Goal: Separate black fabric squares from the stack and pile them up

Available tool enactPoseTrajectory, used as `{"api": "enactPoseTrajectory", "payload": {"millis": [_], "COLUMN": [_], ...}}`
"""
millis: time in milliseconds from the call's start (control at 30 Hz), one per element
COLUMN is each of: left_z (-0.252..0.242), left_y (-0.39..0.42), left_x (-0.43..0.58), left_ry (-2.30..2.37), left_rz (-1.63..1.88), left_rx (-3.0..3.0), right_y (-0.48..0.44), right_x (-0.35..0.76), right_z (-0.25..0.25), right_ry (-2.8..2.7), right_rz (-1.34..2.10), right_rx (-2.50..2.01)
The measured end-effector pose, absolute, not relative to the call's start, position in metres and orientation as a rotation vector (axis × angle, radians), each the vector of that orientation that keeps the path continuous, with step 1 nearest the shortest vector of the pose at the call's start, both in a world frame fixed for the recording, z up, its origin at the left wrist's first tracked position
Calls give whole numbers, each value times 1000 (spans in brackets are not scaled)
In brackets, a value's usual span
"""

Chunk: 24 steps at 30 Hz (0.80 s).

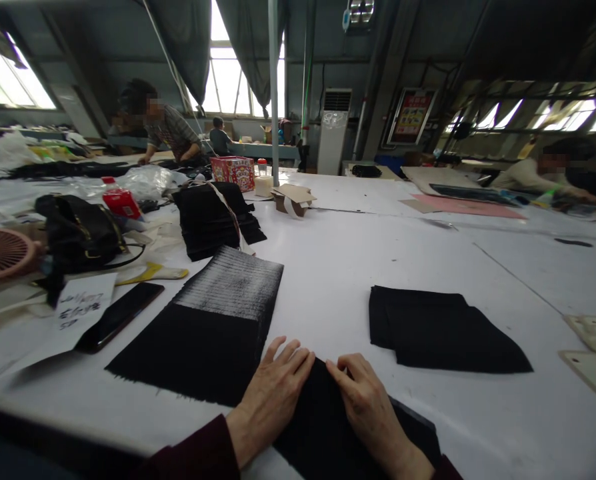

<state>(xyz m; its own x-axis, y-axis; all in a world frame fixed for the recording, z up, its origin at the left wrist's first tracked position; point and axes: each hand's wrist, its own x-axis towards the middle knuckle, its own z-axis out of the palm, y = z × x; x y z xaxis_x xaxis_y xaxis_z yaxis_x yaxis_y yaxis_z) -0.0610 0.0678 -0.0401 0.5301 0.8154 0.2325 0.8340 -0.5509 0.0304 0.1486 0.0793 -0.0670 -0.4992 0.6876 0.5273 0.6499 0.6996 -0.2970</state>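
Observation:
A piece of black cloth lies at the near edge of the table, under both my hands. My left hand rests on its left side with the fingers stretched out and lying flat near the top corner. Across from it, my right hand has curled fingers, with thumb and forefinger closed on the cloth's upper edge. Left of my hands is a larger black cloth piece, its far part whitish with fine stripes. Folded black cloth lies to the right, apart from my hands.
Stacked black cloth stands behind the left piece. A phone, a paper with handwriting, a black bag and a pink fan are at left. Pale templates lie at the right edge. Other people work farther back.

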Motion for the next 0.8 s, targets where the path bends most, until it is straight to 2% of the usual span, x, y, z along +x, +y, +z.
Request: {"api": "enactPoseTrajectory", "payload": {"millis": [300,800], "left_z": [-37,-41], "left_y": [66,63], "left_x": [-48,-32], "left_ry": [-1345,-1213], "left_rz": [-44,30], "left_rx": [-2657,-2632], "right_y": [74,63], "right_x": [156,169], "right_z": [-67,-60], "right_ry": [-2340,-2336], "right_rz": [76,116], "right_rx": [-1076,-1148]}}
